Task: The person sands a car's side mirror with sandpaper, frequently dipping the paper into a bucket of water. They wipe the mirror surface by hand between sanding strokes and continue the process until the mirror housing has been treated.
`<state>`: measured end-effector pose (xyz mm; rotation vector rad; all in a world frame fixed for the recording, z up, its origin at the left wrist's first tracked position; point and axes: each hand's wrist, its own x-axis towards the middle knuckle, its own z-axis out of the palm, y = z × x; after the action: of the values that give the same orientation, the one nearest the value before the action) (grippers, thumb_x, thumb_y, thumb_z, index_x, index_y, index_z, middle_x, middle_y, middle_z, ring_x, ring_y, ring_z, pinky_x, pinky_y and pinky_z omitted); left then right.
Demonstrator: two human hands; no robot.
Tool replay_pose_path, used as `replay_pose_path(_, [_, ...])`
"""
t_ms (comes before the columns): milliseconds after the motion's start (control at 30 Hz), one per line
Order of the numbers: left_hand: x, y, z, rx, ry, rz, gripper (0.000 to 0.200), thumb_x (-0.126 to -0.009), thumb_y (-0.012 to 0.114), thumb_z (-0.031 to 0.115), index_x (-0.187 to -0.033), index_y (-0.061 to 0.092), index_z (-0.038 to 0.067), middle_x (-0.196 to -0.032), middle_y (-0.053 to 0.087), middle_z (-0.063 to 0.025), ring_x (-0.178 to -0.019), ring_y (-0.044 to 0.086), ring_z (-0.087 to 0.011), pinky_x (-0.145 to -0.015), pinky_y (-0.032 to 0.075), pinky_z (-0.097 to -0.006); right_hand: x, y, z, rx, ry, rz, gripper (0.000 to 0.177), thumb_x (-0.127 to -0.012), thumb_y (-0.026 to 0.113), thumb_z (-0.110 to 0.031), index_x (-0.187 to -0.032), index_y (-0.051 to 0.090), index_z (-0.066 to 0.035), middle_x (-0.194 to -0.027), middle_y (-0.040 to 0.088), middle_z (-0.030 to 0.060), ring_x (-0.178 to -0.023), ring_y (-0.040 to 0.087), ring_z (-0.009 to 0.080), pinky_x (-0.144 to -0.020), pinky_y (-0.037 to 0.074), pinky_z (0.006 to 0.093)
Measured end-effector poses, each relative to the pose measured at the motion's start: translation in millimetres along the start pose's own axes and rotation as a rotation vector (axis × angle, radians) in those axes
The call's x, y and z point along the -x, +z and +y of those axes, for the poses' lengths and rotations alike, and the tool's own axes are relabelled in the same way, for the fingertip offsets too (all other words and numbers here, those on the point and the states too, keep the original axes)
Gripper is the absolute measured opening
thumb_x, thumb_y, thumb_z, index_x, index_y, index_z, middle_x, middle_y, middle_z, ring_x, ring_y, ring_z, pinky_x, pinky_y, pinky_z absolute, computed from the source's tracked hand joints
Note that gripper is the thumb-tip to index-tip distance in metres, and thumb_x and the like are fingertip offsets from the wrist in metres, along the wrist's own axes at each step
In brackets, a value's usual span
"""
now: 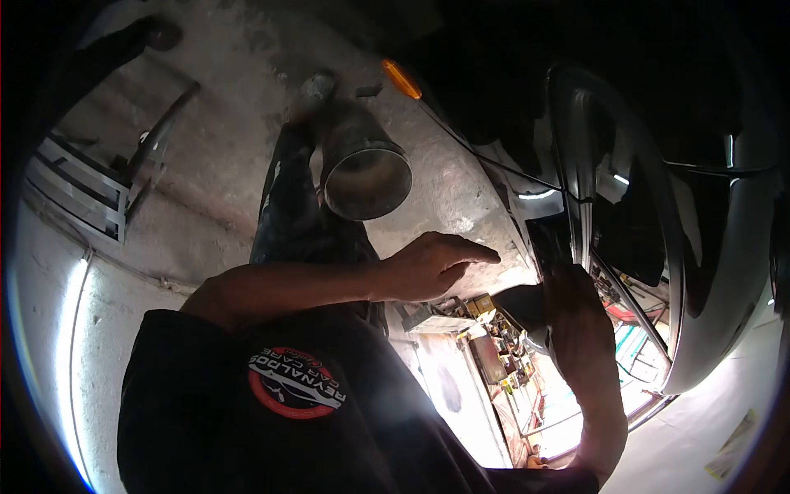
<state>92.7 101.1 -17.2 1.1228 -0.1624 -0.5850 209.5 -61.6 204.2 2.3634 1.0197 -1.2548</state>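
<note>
My left hand [432, 267] hovers in front of my body, its index finger stretched out and the others loosely bent. Nothing shows in it. My right hand [580, 325] is at the side of a dark, glossy car [658, 206], closed around the edge of a dark rounded piece that looks like a side mirror [522, 306]. Its fingertips are partly hidden in shadow. The car's window frame [580, 165] rises just beyond this hand.
A grey, round, open-mouthed container [368, 183] stands by my legs. An orange side marker [401, 78] shows on the car. At left are a metal frame [90, 185] and a bright tube light [72, 337]. Cluttered shelves [502, 362] appear low in the view.
</note>
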Motion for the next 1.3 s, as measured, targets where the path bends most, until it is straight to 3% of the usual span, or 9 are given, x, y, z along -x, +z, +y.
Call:
replay_pose_path(233, [-1, -7, -3, 0.007, -0.004, 0.024, 0.039, -0.096, 0.054, -0.008, -0.129, 0.068, 0.005, -0.129, 0.071, -0.0175, -0.117, 0.070, -0.0315, -0.101, 0.057, -0.0410, -11, -6, -6, 0.018, 0.076, -0.141, 0.042, -0.091, 0.053, 0.000, -0.131, 0.060, 0.011, -0.135, 0.060, 0.0268, -0.133, 0.053, 0.0424, -0.109, 0.047, 0.0484])
replay_pose_path(300, [-1, -9, -3, 0.001, -0.005, 0.033, 0.038, -0.096, 0.054, -0.008, -0.129, 0.068, 0.005, -0.128, 0.071, -0.0178, -0.117, 0.070, -0.0313, -0.101, 0.057, -0.0410, -20, -15, -5, -0.068, 0.155, -0.269, 0.043, -0.091, 0.054, -0.001, -0.132, 0.059, 0.011, -0.137, 0.059, 0.0275, -0.133, 0.052, 0.0426, -0.111, 0.046, 0.0484])
replay_pose_path(567, [1, -14, -7, -0.025, -0.003, 0.050, 0.035, -0.098, 0.055, -0.006, -0.128, 0.069, 0.006, -0.126, 0.071, -0.0179, -0.114, 0.071, -0.0309, -0.099, 0.058, -0.0397, -8, -1, -8, -0.048, 0.115, -0.189, 0.046, -0.092, 0.052, 0.003, -0.137, 0.055, 0.014, -0.143, 0.054, 0.0297, -0.137, 0.049, 0.0466, -0.117, 0.040, 0.0509])
replay_pose_path(667, [1, -13, -4, 0.000, -0.012, 0.036, 0.035, -0.098, 0.055, -0.007, -0.127, 0.069, 0.006, -0.126, 0.072, -0.0181, -0.114, 0.071, -0.0309, -0.099, 0.058, -0.0400, -1, -1, -7, 0.080, -0.043, -0.010, 0.049, -0.089, 0.053, 0.004, -0.137, 0.054, 0.011, -0.139, 0.057, 0.0294, -0.134, 0.051, 0.0475, -0.116, 0.040, 0.0525])
replay_pose_path(767, [0, -13, -6, -0.001, -0.007, 0.045, 0.035, -0.097, 0.055, -0.008, -0.127, 0.069, 0.006, -0.125, 0.072, -0.0183, -0.114, 0.071, -0.0308, -0.098, 0.058, -0.0401, -13, -16, -24, -0.183, 0.213, -0.140, 0.047, -0.090, 0.054, 0.003, -0.137, 0.055, 0.011, -0.135, 0.058, 0.0301, -0.132, 0.052, 0.0473, -0.113, 0.043, 0.0511])
replay_pose_path(933, [-2, -15, -7, -0.016, 0.014, 0.062, 0.035, -0.097, 0.055, -0.009, -0.126, 0.069, 0.005, -0.125, 0.072, -0.0182, -0.114, 0.071, -0.0307, -0.097, 0.059, -0.0403, -31, -17, -14, -0.208, 0.209, -0.312, 0.048, -0.091, 0.052, 0.001, -0.137, 0.052, 0.015, -0.136, 0.055, 0.0337, -0.134, 0.051, 0.0479, -0.112, 0.045, 0.0486])
replay_pose_path(1133, [-6, -18, -2, 0.000, 0.023, 0.063, 0.036, -0.096, 0.056, -0.009, -0.128, 0.068, 0.006, -0.125, 0.071, -0.0175, -0.114, 0.071, -0.0312, -0.100, 0.057, -0.0391, -21, -14, -26, -0.078, 0.199, -0.152, 0.041, -0.091, 0.053, -0.004, -0.127, 0.059, 0.013, -0.139, 0.055, 0.0309, -0.136, 0.048, 0.0482, -0.118, 0.039, 0.0505])
replay_pose_path(1233, [-17, -8, 5, 0.014, 0.055, 0.056, 0.039, -0.096, 0.056, -0.009, -0.130, 0.067, 0.007, -0.128, 0.070, -0.0172, -0.115, 0.070, -0.0317, -0.101, 0.057, -0.0394, -28, -5, -18, -0.030, 0.141, -0.203, 0.045, -0.087, 0.054, 0.004, -0.131, 0.057, 0.011, -0.130, 0.058, 0.0299, -0.126, 0.053, 0.0470, -0.104, 0.047, 0.0493])
replay_pose_path(1300, [-27, 1, 14, 0.047, 0.050, 0.033, 0.042, -0.096, 0.056, -0.009, -0.133, 0.066, 0.009, -0.132, 0.069, -0.0171, -0.117, 0.069, -0.0317, -0.103, 0.056, -0.0403, -20, -18, -27, -0.043, 0.139, -0.168, 0.048, -0.088, 0.055, 0.003, -0.135, 0.057, 0.008, -0.138, 0.055, 0.0296, -0.133, 0.049, 0.0472, -0.108, 0.046, 0.0485])
